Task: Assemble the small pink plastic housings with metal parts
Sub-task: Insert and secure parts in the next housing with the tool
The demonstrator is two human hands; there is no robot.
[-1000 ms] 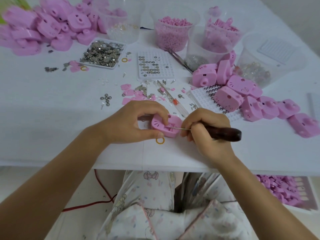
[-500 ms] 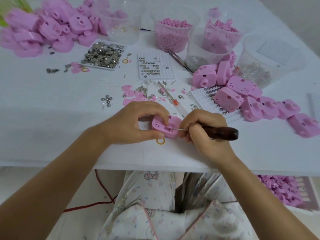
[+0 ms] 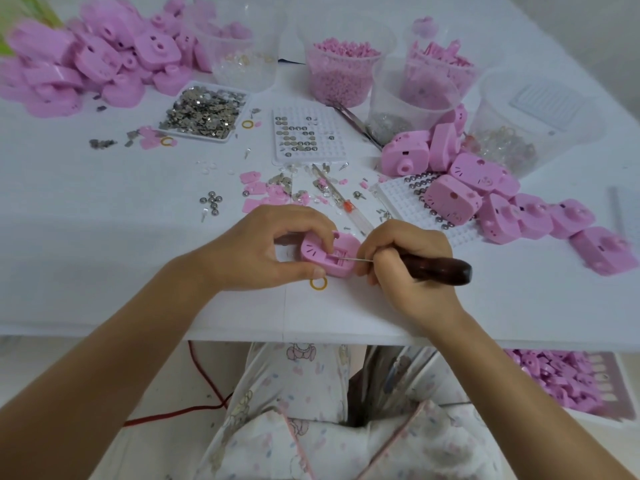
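One pink housing (image 3: 329,256) in work, centre of frame, near the front edge of white table (image 3: 104,265), open side up with a rectangular recess showing. Left hand (image 3: 263,251) closed on it, thumb low on the near wall, fingers curled over the far rim. Right hand (image 3: 405,271) closed around dark wooden-handled pick (image 3: 436,268), thin metal shaft levelled into the recess from the right. Metal part inside recess too small to make out. Judged light, stiff, smooth-walled and likely to skate on the table under side load from the pick; best held by the outer walls, clear of the recess, as the pinch does now. Thin plastic ribs probably crack if levered hard. Counts: one yellow ring (image 3: 318,283) just below the housing, touching or nearly so; two more rings further up the table; one flat tray of loose metal bits (image 3: 204,112) upper left of centre; one white grid tray (image 3: 308,136) partly filled with round metal pieces, upper centre; second grid tray (image 3: 408,199) right of centre, partly under housings. Roughly a dozen closed housings (image 3: 485,195) strewn at right; upper-left heap (image 3: 90,60) too piled to count. Five clear tubs along the top, as far as distinguishable.
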